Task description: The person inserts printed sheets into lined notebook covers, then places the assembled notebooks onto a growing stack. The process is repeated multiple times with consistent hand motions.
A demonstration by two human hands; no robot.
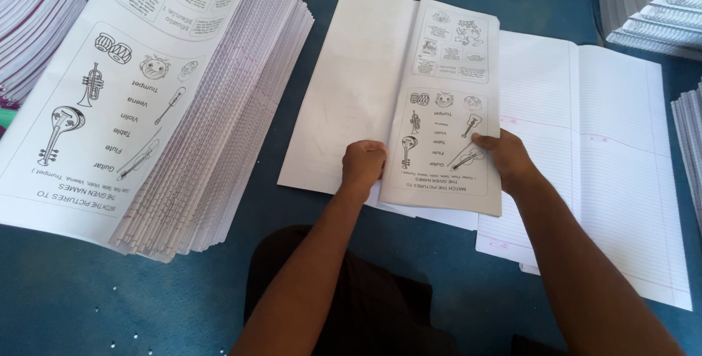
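A long white booklet printed with drawings of musical instruments lies partly folded over a blank white sheet on the blue floor. My left hand grips the fold at its near edge, fingers curled over the paper. At the booklet's right edge my right hand presses down, thumb on the printed page. Both hands hold the same booklet.
A tall slanting stack of the same printed sheets stands at the left. Ruled white sheets lie spread at the right. More paper stacks sit at the top right, far right edge and top left. Blue floor surrounds them.
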